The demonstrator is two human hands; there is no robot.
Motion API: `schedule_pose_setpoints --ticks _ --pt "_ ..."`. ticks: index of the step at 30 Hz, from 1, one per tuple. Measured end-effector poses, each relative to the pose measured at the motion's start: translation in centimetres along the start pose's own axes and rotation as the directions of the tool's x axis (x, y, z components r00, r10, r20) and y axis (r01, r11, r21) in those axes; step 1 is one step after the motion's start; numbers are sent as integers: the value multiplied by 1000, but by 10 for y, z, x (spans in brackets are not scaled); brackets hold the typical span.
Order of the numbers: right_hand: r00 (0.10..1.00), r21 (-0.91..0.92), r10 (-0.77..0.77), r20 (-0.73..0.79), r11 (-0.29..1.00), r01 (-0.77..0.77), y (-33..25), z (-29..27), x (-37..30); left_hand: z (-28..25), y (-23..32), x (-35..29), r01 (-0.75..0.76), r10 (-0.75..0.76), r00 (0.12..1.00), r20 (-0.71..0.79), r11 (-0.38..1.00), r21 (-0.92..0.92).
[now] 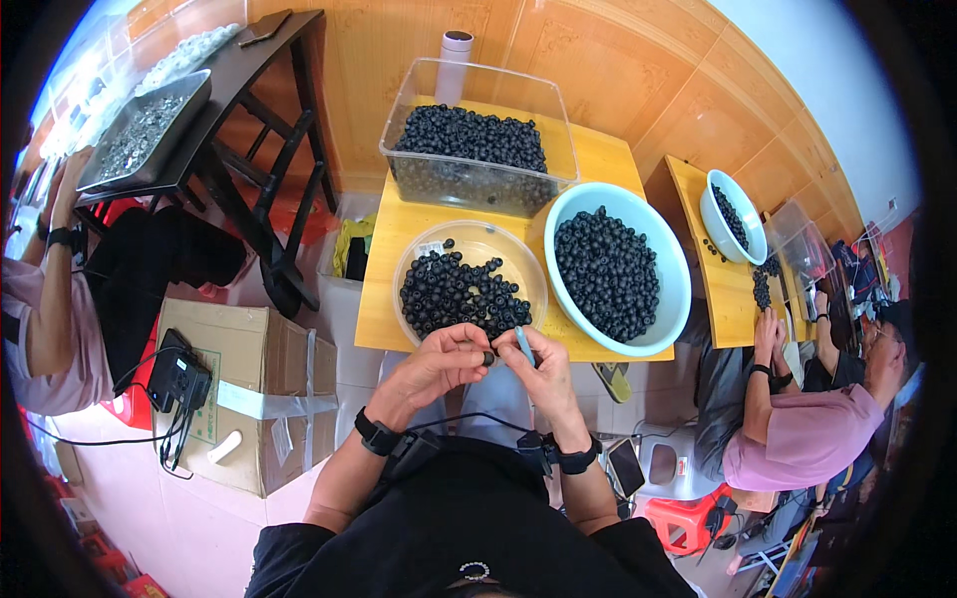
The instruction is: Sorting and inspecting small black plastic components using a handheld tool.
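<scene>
My left hand (448, 362) and my right hand (541, 376) meet just in front of the table's near edge. Between the left thumb and fingers is a small dark round part (488, 357), partly covered by the fingertips. A slim light blue tool (524, 345) sticks up from my right hand's closed fingers; its working end is hidden, so its kind is unclear. Right behind my hands stands a clear round tub (401, 261) with small black round parts (449, 299), some showing holes. To its right, a pale blue basin (680, 299) is filled with similar parts (606, 269).
A clear rectangular bin (478, 189) of black parts and a lilac bottle (454, 75) stand at the back of the yellow table (374, 314). A cardboard box (234, 344) is on the left floor. One person (797, 439) works at right, another (60, 329) at left.
</scene>
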State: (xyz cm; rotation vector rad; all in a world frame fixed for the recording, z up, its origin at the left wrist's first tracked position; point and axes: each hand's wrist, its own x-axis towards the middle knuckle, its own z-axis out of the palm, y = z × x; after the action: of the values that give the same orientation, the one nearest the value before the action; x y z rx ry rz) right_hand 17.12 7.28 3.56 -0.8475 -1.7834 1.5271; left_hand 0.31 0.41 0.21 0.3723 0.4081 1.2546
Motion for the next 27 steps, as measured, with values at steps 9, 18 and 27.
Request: schedule_pose_setpoints --ticks 9,18,27 --pt "970 -419 -241 -28 884 208 -34 8 -10 -4 -6 1 -74 74 993 -90 997 0" --pt "964 -468 -262 -34 857 217 -21 -17 -4 4 -8 4 -21 44 981 -187 993 119" --pt "846 -718 -364 -390 695 -33 -8 -88 9 -39 28 20 25 629 718 -297 404 915"
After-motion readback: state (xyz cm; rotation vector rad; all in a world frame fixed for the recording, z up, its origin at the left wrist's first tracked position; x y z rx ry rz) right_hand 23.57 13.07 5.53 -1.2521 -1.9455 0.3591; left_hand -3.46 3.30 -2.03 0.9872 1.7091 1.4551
